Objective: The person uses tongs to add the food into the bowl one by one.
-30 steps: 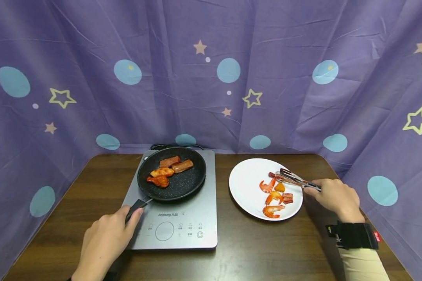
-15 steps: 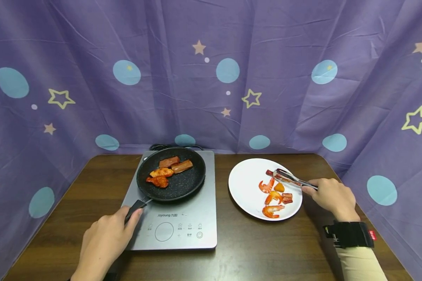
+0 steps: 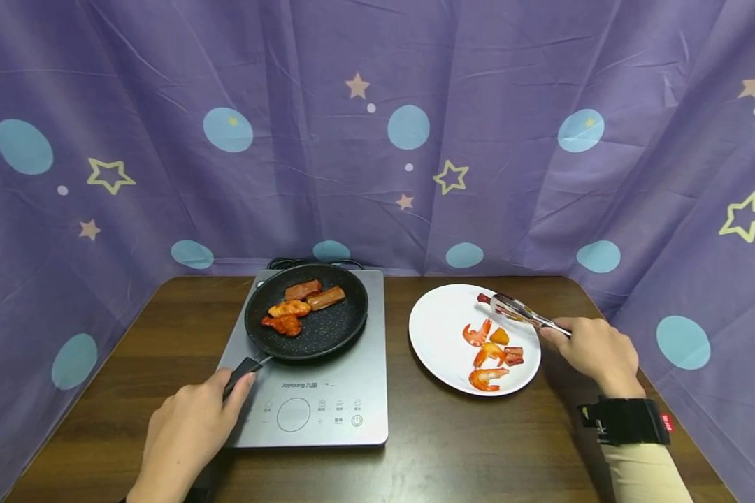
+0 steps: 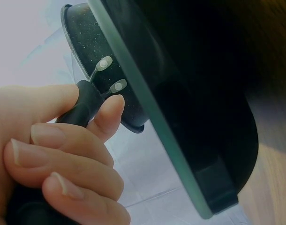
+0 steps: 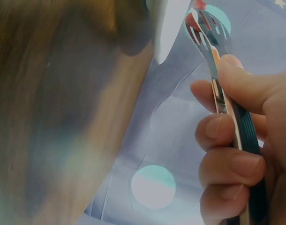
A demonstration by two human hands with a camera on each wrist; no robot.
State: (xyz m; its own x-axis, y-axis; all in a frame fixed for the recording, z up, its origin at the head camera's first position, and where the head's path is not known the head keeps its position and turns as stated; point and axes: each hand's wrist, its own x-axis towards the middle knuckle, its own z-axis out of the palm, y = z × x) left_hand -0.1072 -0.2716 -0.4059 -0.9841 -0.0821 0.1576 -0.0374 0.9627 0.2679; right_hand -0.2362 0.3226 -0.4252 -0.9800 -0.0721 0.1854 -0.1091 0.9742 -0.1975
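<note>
Right hand (image 3: 594, 351) gripping tongs (image 3: 537, 318), tongs pinching meat (image 3: 483, 298) at plate's (image 3: 434, 335) far side, axis pointing far-left; pan (image 3: 333, 337) lying left, left hand (image 3: 191, 423) holding handle (image 3: 244, 372).

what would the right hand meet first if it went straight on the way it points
Likely the white plate, at its right rim; depth is unclear, so the right hand might pass above it.

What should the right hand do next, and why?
Probably lift the tongs slightly and bring the red piece toward the pan: the right hand holds the tongs, whose tips seem to pinch that piece, the left hand grips the pan's handle, and the pan shows bare space.
</note>
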